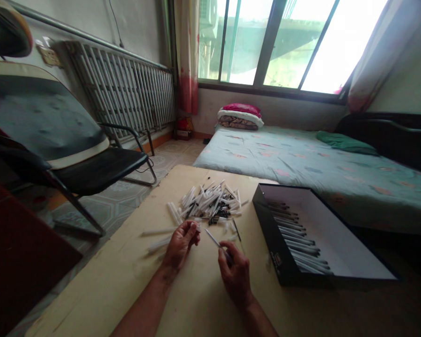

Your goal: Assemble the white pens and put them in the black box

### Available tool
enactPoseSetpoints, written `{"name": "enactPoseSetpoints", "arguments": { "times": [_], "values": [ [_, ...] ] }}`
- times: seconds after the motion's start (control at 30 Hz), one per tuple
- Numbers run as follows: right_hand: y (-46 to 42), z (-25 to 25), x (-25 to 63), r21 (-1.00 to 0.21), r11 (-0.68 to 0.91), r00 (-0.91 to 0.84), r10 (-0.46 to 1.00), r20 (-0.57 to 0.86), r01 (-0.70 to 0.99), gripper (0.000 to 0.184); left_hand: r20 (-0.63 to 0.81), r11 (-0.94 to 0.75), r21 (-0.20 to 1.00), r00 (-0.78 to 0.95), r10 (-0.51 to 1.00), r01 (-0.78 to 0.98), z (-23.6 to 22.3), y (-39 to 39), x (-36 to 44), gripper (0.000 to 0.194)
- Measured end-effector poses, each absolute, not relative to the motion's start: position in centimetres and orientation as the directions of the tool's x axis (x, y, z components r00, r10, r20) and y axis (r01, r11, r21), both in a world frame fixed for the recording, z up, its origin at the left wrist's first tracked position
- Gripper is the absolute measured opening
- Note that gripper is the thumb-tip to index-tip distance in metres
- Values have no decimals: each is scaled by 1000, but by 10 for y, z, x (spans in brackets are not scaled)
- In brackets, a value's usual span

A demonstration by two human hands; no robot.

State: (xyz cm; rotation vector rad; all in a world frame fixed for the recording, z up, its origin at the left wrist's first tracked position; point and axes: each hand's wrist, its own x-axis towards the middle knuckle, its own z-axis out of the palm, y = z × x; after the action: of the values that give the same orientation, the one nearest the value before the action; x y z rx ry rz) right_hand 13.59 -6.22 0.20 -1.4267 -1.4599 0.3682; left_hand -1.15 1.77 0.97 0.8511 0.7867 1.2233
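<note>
My left hand is closed in a pinch at the near edge of the pile, its fingertips on a small clear piece too blurred to name surely. My right hand is wrapped round a slim pen, whose pale front end points up and left toward the left fingertips, a little apart from them. Beyond both hands lies a heap of white pen barrels and black pen parts. A few white tubes lie beside my left hand. Small clear caps and a thin dark refill rest beyond my right hand.
To the right stands a black open box with a row of pens along its near-left side. The pale table reaches the bed. A black chair stands left, near a folded metal frame.
</note>
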Motion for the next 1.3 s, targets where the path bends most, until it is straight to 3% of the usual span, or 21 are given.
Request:
{"name": "enactPoseSetpoints", "arguments": {
  "times": [0.5, 0.77, 0.97, 1.3],
  "values": [
    [-62, 2, 133, -725, 266, 129, 889, 440, 635, 19, 6, 79, 941, 251, 968, -330, 7, 14, -7, 23],
    [-60, -6, 131, -590, 326, 2, 874, 486, 739, 25, -43, 122, 927, 225, 974, -354, 7, 10, 1, 27],
    [-62, -5, 128, -682, 293, 48, 900, 433, 670, 27, -23, 102, 931, 223, 975, -350, 6, 9, 4, 27],
    [-62, 7, 133, -884, 224, 120, 948, 296, 410, 34, 2, 97, 928, 264, 964, -360, 7, 9, 5, 24]
  ]
}}
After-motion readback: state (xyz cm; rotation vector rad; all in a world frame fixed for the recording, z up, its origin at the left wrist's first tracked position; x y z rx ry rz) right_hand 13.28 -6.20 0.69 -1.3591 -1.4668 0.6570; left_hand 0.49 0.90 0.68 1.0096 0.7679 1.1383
